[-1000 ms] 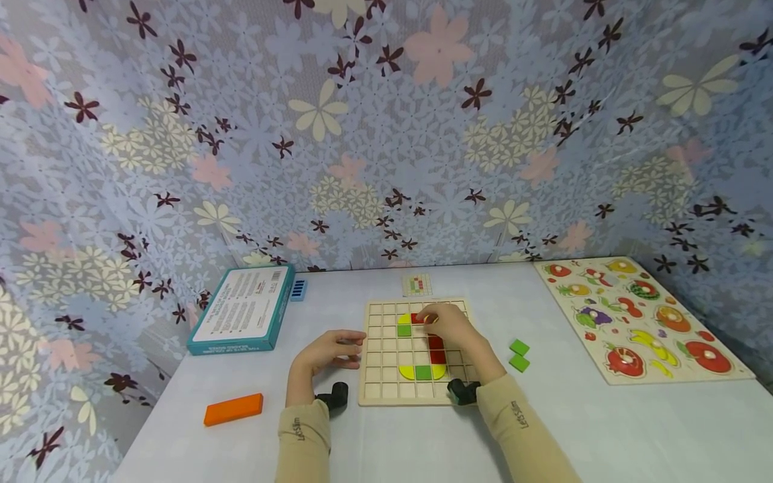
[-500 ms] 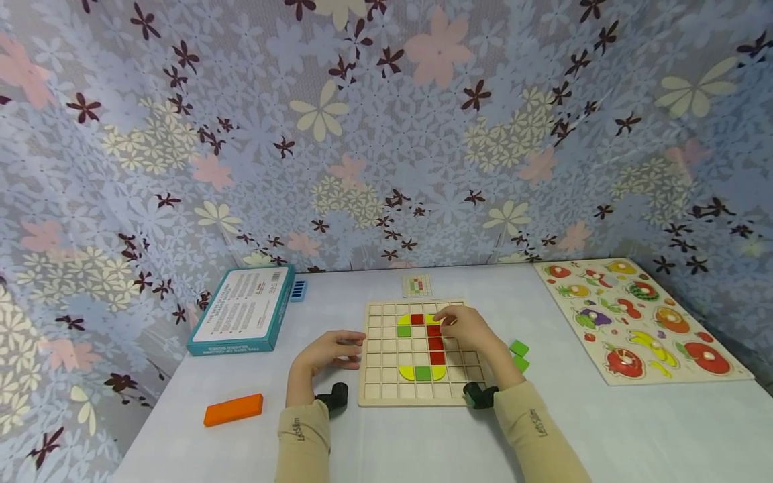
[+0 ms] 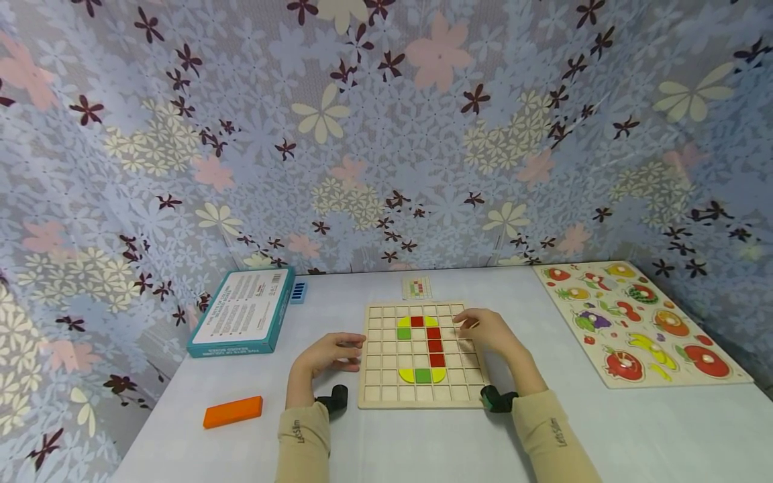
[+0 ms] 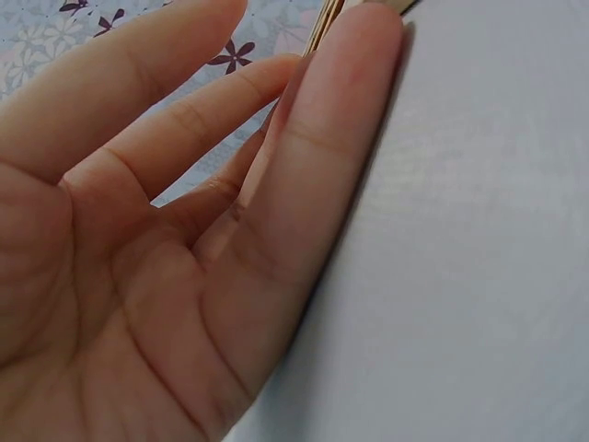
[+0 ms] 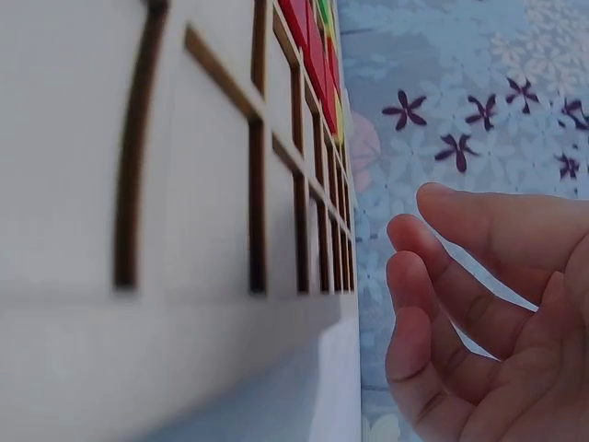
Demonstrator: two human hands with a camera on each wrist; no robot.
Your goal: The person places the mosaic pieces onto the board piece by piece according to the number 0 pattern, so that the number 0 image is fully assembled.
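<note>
A wooden grid board [image 3: 374, 355] lies flat on the table. Set in its cells are red square tiles [image 3: 435, 345], a green tile [image 3: 423, 376] at the bottom, another at upper left, and yellow rounded pieces [image 3: 406, 376] at the corners of the pattern. My left hand [image 3: 323, 352] rests at the board's left edge, fingers fairly straight; its fingertips meet the edge in the left wrist view. Over the board's right rim hovers my right hand [image 3: 492, 330]. Its fingers bend loosely, with nothing between them in the right wrist view. The loose green tiles are hidden behind the right arm.
Behind the board lies a small pattern card [image 3: 417, 287]. A teal box [image 3: 241, 312] and a small blue piece [image 3: 298, 292] are at back left, an orange block [image 3: 233, 411] at front left. A fruit puzzle board [image 3: 640, 322] lies on the right.
My right hand has moved right, off the tiles toward the board's right edge, uncovering a yellow piece at upper right and the red column. The left hand has stayed in place.
</note>
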